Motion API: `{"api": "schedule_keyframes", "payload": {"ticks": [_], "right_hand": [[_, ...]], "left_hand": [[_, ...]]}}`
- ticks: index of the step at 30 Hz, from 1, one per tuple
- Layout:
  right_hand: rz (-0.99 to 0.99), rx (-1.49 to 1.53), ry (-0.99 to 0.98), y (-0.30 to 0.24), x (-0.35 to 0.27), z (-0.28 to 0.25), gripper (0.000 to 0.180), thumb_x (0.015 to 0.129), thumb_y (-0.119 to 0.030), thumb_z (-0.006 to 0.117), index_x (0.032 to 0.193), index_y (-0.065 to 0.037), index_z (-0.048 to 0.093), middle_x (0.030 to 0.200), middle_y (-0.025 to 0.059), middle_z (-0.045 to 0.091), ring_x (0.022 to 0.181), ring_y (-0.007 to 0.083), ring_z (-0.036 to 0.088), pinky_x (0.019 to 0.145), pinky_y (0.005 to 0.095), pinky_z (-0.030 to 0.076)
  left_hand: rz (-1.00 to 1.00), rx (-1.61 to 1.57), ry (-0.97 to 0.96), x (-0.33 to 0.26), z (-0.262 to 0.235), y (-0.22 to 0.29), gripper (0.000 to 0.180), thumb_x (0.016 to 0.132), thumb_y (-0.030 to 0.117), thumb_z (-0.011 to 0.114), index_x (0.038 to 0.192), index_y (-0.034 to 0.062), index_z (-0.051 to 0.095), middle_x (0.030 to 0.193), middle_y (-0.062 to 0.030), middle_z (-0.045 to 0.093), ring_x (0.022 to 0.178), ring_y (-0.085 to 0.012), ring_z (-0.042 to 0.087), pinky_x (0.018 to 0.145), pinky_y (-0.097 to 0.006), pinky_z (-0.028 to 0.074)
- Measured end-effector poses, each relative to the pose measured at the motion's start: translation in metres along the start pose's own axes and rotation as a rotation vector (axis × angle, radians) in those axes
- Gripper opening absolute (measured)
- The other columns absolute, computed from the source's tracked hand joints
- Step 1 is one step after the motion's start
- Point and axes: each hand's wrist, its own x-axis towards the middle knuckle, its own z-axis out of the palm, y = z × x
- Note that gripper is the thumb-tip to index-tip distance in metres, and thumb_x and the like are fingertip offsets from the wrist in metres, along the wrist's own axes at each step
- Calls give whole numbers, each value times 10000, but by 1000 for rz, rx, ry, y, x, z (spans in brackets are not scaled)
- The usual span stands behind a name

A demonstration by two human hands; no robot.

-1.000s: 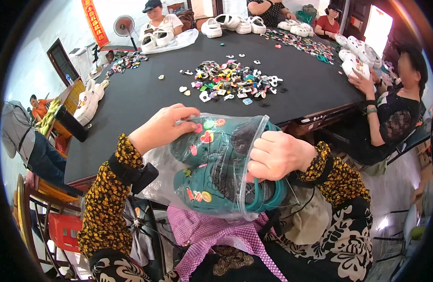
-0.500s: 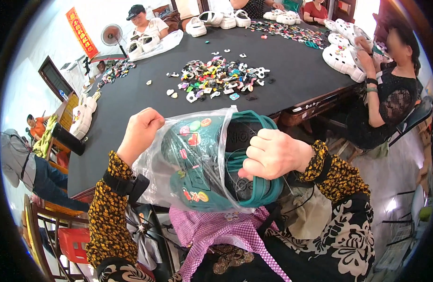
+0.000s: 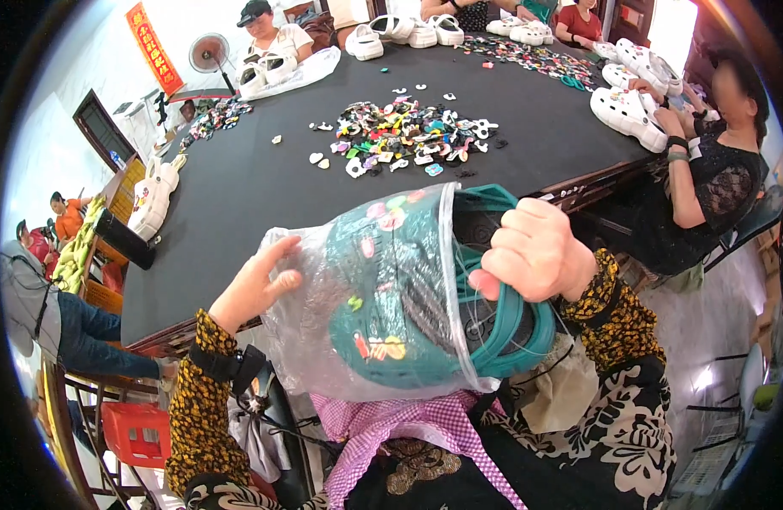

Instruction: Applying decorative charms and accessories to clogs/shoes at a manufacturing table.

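Nearest, the right hand (image 3: 536,255) is gripping the heel of the teal clogs (image 3: 425,297), half inside a clear plastic bag (image 3: 323,340); the left hand (image 3: 255,285) is spreading flat against the slippery film. Light, springy foam probably; heels grip best. Farther off, charms (image 3: 408,136) are lying on the black table (image 3: 238,195).

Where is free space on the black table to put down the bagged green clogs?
The near part of the black round table is bare, between the heap of small colourful charms and the near edge. The far rim is crowded with white clogs.
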Motion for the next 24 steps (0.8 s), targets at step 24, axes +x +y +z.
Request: {"api": "schedule_keyframes", "payload": {"ticks": [24], "right_hand": [[545, -274, 231, 50, -22, -47, 193, 835, -124, 658, 711, -53, 529, 602, 113, 521, 525, 300, 534, 486, 387, 401]], "left_hand": [[-223, 1138, 542, -37, -148, -66, 106, 926, 156, 512, 895, 56, 526, 764, -181, 621, 752, -374, 611, 646, -462, 467]]}}
